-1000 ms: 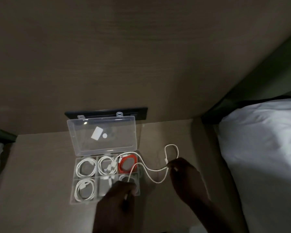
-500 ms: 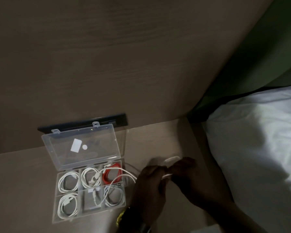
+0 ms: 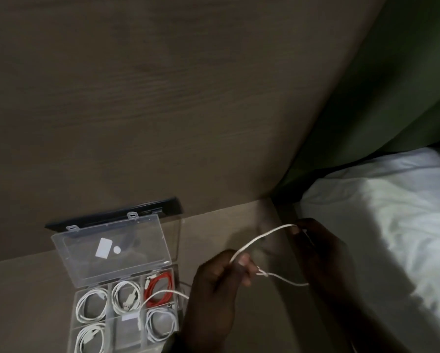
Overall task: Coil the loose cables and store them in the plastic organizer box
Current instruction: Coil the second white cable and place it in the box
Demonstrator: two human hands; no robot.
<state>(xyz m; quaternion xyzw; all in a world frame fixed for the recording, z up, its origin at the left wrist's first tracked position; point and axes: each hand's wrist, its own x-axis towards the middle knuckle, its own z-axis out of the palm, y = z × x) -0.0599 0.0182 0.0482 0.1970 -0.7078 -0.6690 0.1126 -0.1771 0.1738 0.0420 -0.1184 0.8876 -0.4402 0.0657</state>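
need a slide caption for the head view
Both hands, left hand and right hand, stretch a loose white cable beside the open clear plastic organizer box of coiled cables.

There is just the one view, from a camera on the person's head, looking forward and steeply down onto the wooden bedside surface (image 3: 239, 225), close enough that the forearms run off the bottom edge. Taking the open organizer box (image 3: 127, 296) as the mark, it sits low and left in the frame, the wood-grain wall panel (image 3: 163, 98) rises behind it, and the white bedding (image 3: 392, 225) lies off to its right.
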